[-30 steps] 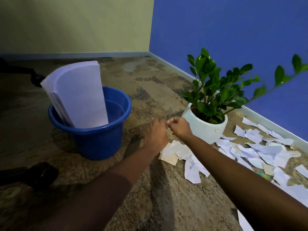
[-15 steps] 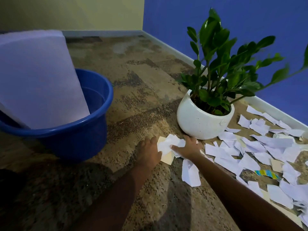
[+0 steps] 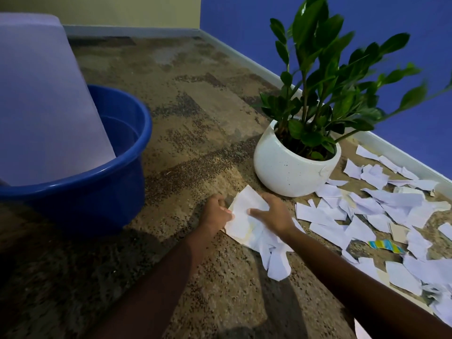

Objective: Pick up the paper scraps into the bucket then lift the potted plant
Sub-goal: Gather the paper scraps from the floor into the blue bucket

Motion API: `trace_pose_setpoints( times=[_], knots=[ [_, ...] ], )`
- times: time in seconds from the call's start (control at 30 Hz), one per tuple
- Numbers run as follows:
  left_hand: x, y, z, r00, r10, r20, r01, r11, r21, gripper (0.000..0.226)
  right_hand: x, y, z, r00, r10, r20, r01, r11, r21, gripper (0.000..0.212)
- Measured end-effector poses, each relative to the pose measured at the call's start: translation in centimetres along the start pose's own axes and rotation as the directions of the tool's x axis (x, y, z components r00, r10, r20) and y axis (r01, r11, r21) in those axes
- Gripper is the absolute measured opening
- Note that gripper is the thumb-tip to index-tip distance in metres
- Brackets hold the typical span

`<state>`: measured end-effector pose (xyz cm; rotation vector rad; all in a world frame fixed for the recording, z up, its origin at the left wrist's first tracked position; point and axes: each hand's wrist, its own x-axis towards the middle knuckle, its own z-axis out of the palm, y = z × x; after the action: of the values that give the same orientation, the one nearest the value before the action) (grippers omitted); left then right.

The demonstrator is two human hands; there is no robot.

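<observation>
A bunch of white paper scraps (image 3: pixel 247 211) lies on the speckled floor just in front of the potted plant. My left hand (image 3: pixel 216 212) grips its left edge and my right hand (image 3: pixel 274 215) presses on its right side, so both hands gather the bunch between them. The potted plant (image 3: pixel 291 165), green leaves in a round white pot, stands right behind my hands. The blue bucket (image 3: pixel 97 182) stands at the left with large white sheets (image 3: pixel 41 101) leaning in it. Several more loose paper scraps (image 3: pixel 362 211) cover the floor at the right.
A blue wall with a pale skirting board (image 3: pixel 403 152) runs along the right behind the plant. A yellow wall closes the far end. A small striped coloured scrap (image 3: pixel 385 245) lies among the white ones. Bare speckled floor (image 3: pixel 195 99) stretches between bucket and plant.
My head has dropped lower and closer to the floor. Both hands went from just above the scraps down onto them and closed in on the bunch, lifting its edge.
</observation>
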<state>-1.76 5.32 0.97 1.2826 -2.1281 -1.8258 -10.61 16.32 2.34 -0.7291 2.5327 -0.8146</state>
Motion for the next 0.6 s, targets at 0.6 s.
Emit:
trace_pose_setpoints(
  times=[0.6],
  knots=[
    [-3.4, 0.6, 3.9, 0.96, 0.162, 0.227, -0.244, 0.884, 0.4, 0.035, -4.8, 6.4, -3.4, 0.837, 0.546, -0.034, -0.503, 0.793, 0.342, 0.06]
  ],
)
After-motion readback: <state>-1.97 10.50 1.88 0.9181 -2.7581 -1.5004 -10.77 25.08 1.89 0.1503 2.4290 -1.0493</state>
